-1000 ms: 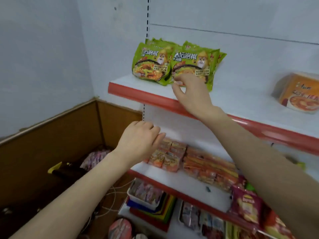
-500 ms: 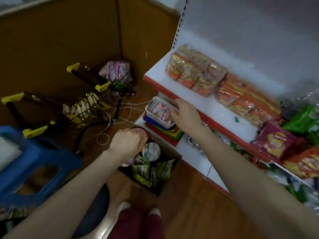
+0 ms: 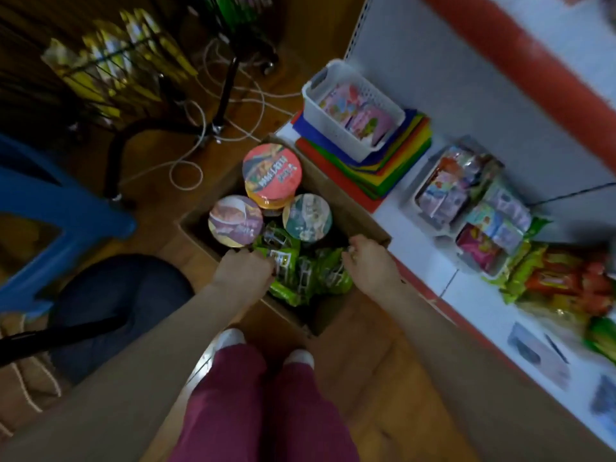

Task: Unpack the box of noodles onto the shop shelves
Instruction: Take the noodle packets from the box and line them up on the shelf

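Note:
A brown cardboard box (image 3: 353, 203) stands open on the wooden floor in front of my feet. At its far side stand three cup noodles: an orange-lidded cup (image 3: 271, 176), a pinkish-lidded cup (image 3: 236, 220) and a grey-green-lidded cup (image 3: 307, 217). Green noodle packets (image 3: 300, 278) fill the near side. My left hand (image 3: 245, 271) is inside the box with its fingers curled on the left edge of the packets. My right hand (image 3: 370, 265) lies on their right side, its grip unclear in the blur.
The white bottom shelf (image 3: 466, 295) runs along the right with snack packs, a white basket (image 3: 353, 108) on coloured folded sheets, and a red-edged shelf (image 3: 533, 71) above. To the left stand a blue stool (image 3: 50, 208), a dark round seat (image 3: 116, 301), loose white cables (image 3: 186, 168) and a wire rack (image 3: 110, 58).
My view has swung from the upper shelf down to the floor. Both hands left the shelf area, dropped into the box and now rest on the green packets.

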A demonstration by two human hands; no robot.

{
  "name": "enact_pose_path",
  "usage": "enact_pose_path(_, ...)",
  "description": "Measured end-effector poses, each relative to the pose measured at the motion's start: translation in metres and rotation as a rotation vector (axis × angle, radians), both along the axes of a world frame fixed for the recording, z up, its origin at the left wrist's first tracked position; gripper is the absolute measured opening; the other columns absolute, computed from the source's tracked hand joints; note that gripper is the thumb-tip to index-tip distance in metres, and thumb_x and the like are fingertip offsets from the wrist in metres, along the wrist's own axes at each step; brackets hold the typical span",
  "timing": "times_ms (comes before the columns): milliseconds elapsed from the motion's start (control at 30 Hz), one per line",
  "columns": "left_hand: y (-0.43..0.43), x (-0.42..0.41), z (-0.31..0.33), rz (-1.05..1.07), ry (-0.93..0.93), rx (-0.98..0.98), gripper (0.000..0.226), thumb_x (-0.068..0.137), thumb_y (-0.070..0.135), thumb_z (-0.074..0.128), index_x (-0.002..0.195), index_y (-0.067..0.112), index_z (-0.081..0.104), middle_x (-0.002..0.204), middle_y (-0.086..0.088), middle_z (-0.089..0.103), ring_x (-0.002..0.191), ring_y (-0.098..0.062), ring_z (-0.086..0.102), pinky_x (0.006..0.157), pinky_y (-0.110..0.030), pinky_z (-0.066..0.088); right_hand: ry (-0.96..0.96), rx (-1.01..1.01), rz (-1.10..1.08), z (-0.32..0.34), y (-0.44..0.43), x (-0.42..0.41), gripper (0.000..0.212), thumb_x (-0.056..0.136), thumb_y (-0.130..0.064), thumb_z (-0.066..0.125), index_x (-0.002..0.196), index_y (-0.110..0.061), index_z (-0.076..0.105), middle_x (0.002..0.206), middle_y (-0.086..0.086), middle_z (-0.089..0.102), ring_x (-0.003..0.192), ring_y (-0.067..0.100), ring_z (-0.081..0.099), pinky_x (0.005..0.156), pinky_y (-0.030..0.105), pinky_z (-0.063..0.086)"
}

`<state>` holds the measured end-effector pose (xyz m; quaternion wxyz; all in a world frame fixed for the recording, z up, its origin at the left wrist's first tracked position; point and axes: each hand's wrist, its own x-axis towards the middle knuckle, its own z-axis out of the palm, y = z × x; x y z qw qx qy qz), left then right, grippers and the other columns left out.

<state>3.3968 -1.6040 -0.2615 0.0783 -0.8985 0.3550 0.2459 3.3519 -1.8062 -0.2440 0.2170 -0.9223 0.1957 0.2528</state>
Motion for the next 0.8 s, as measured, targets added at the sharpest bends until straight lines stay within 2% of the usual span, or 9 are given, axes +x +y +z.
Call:
enact_pose_path(133,-0.013,-0.007,-0.076,-0.092,0.001,0.105,0.03,0.095,0.024,0.044,0.122,0.011,0.049,0.124,-0.012,0.053,0.116,-0.031,0.048,0.099,-0.043,0.036,0.103,-0.025,-0.02,-0.086,-0.008,-0.008,0.019,0.096,-0.022,0.043,0.104,-0.006,0.048,0.101,0.015,0.056,0.093,0.035,0.059,0.058,0.03,0.038)
enact_pose_path(267,-0.025,-0.01,-0.138,-0.206,0.028,0.14,0.038,0.091,0.026,0.052,0.125,0.008,0.047,0.126,-0.014,0.051,0.118,-0.032,0.047,0.102,-0.045,0.034,0.242,-0.073,-0.131,-0.156,-0.016,0.0,0.025,0.094,-0.016,0.046,0.116,-0.003,0.046,0.115,0.017,0.056,0.104,0.034,0.058,0.074,0.035,0.045)
enact_pose_path(367,-0.033,-0.008,-0.174,-0.245,0.062,0.178,0.048,0.088,0.03,0.058,0.129,0.009,0.044,0.129,-0.015,0.049,0.118,-0.032,0.046,0.101,-0.045,0.035,0.326,-0.113,-0.179,-0.199,-0.023,0.002,0.028,0.094,-0.014,0.046,0.12,-0.003,0.048,0.117,0.015,0.057,0.103,0.031,0.058,0.076,0.037,0.048)
enact_pose_path(533,-0.039,-0.007,-0.222,-0.274,0.145,0.238,0.04,0.092,0.018,0.05,0.131,0.01,0.043,0.13,-0.013,0.05,0.119,-0.031,0.047,0.1,-0.044,0.038,0.41,-0.238,-0.239,-0.241,-0.025,0.007,0.063,0.091,-0.022,0.052,0.139,0.005,0.022,0.133,0.021,0.045,0.12,0.035,0.049,0.091,0.038,0.044)
enact_pose_path(633,-0.039,-0.006,-0.241,-0.241,0.243,0.239,0.034,0.094,0.007,0.043,0.127,0.011,0.047,0.127,-0.012,0.054,0.118,-0.03,0.05,0.097,-0.041,0.041,0.345,-0.293,-0.296,-0.248,-0.032,0.01,0.074,0.09,-0.018,0.054,0.142,0.009,0.009,0.133,0.025,0.044,0.118,0.037,0.05,0.086,0.04,0.046)
enact_pose_path(700,-0.041,-0.006,-0.245,-0.264,0.264,0.243,0.036,0.092,0.004,0.044,0.128,0.011,0.047,0.129,-0.013,0.053,0.119,-0.031,0.049,0.098,-0.042,0.042,0.323,-0.294,-0.33,-0.252,-0.037,0.008,0.067,0.092,-0.015,0.052,0.141,0.009,0.014,0.126,0.023,0.05,0.109,0.034,0.057,0.075,0.037,0.047)
enact_pose_path(733,-0.042,-0.006,-0.245,-0.274,0.26,0.239,0.036,0.092,0.005,0.044,0.127,0.011,0.048,0.129,-0.013,0.052,0.119,-0.031,0.049,0.099,-0.042,0.041,0.311,-0.274,-0.328,-0.251,-0.038,0.006,0.052,0.091,-0.014,0.054,0.134,0.007,0.032,0.117,0.02,0.055,0.101,0.031,0.059,0.069,0.034,0.046)
enact_pose_path(767,-0.042,-0.007,-0.243,-0.283,0.248,0.231,0.035,0.093,0.005,0.044,0.127,0.011,0.048,0.129,-0.014,0.052,0.119,-0.032,0.048,0.099,-0.043,0.041,0.31,-0.258,-0.321,-0.252,-0.039,0.004,0.026,0.09,-0.012,0.056,0.113,0.001,0.052,0.103,0.015,0.058,0.091,0.028,0.06,0.063,0.032,0.046)
enact_pose_path(800,-0.041,-0.007,-0.239,-0.288,0.224,0.221,0.035,0.093,0.006,0.042,0.128,0.01,0.047,0.129,-0.014,0.051,0.118,-0.033,0.048,0.098,-0.044,0.041,0.305,-0.223,-0.325,-0.247,-0.038,0.003,0.005,0.09,-0.011,0.056,0.087,-0.007,0.057,0.088,0.01,0.057,0.082,0.025,0.059,0.057,0.03,0.045)
